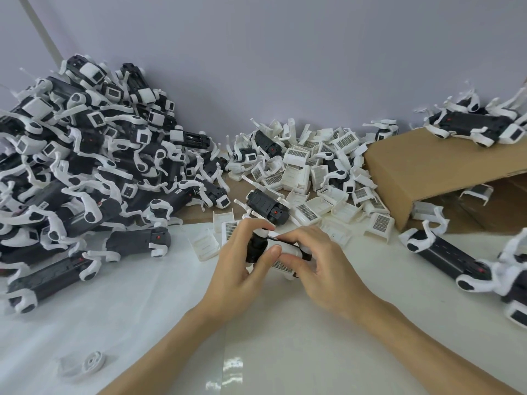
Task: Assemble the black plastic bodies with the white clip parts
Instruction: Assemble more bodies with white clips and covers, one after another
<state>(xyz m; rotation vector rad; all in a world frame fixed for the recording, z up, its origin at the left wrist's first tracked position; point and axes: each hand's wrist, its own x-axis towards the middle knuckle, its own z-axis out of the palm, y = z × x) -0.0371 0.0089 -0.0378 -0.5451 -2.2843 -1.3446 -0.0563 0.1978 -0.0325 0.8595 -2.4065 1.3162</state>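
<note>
Black plastic body (256,248) sat upright in the left hand (241,269), fingers curled round it just above the near middle of the table. The right hand (319,263) pinched a white clip part (282,259) against the body's right side, thumb and fingertips pressed onto it; the clip's grille face showed below the thumb. Whether the clip had seated yet could not be told, since the fingers hid the joint.

To do this step well, the clip probably needed to be squared to the body before pressing, with the left hand bracing firmly so the push did not twist the slender white arms.

Just beyond the hands lay another black body with white arms (266,208), and behind it a loose heap of white clips (319,172). A tall pile of black-and-white units (85,166) filled the far left. At the right stood a tipped cardboard box (405,172), with more units on top of it and below it. A small white round piece (92,363) lay near left on the white table cover (142,295). A pale grey wall (285,52) closed the far side.
</note>
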